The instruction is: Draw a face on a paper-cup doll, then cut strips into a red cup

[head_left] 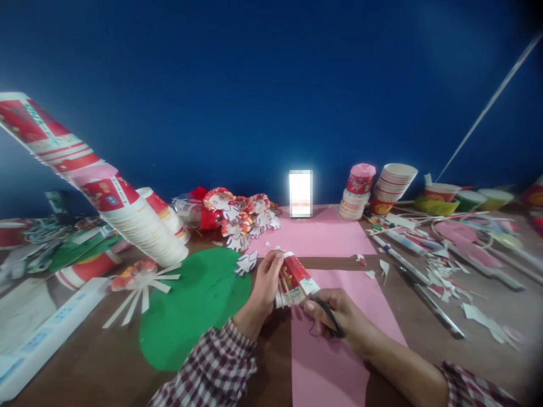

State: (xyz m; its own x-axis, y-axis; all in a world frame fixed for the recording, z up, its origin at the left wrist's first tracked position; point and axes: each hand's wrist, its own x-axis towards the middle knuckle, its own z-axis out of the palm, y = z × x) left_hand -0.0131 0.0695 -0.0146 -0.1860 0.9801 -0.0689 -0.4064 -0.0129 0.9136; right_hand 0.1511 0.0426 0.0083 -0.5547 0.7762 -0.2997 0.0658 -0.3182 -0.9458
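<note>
My left hand is closed around a red and white paper cup, its side cut into several narrow strips. In my right hand is a pair of scissors with dark handles. The blades meet the cup's near edge and are mostly hidden by my fingers and the paper. Both hands are above the brown table, beside a pink sheet. A green round sheet lies left of my left hand, with a small paper cutout at its edge.
Long stacked paper cups lean at the left, near a cut-cup flower and a white power strip. Paper figures lie behind my hands. Cup stacks, pens and paper scraps are at the right.
</note>
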